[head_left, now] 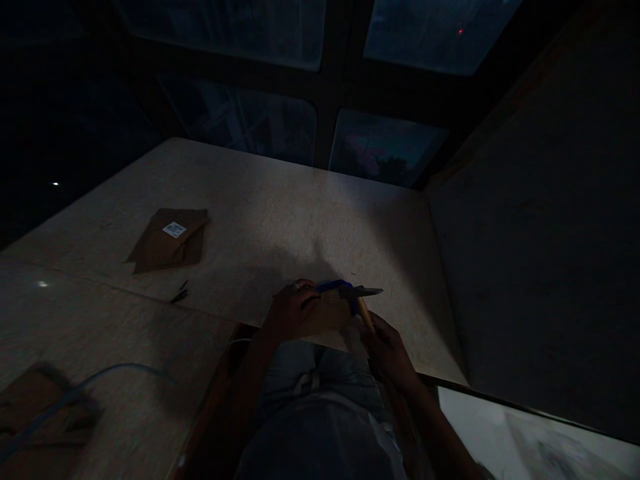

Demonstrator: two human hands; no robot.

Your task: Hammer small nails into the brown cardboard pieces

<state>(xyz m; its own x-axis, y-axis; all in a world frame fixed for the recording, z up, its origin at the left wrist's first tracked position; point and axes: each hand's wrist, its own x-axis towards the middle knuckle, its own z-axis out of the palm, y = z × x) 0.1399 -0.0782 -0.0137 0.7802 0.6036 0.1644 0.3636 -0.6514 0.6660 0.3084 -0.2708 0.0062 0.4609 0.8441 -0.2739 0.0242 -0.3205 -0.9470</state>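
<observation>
The scene is very dark. My left hand [290, 310], with a ring on one finger, rests closed on a brown piece of cardboard [327, 315] at the near edge of the pale table [280, 213]. My right hand [385, 350] is wrapped round the wooden handle of a small tool [357, 293] with a blue part and a grey metal tip pointing right. The tool lies over the cardboard's far edge, close to my left fingers.
A folded brown cardboard packet with a white label [170, 239] lies at the table's left, with small dark bits [180, 293] beside it. A blue cable [100, 380] runs across the lower left. A dark wall stands on the right, windows behind.
</observation>
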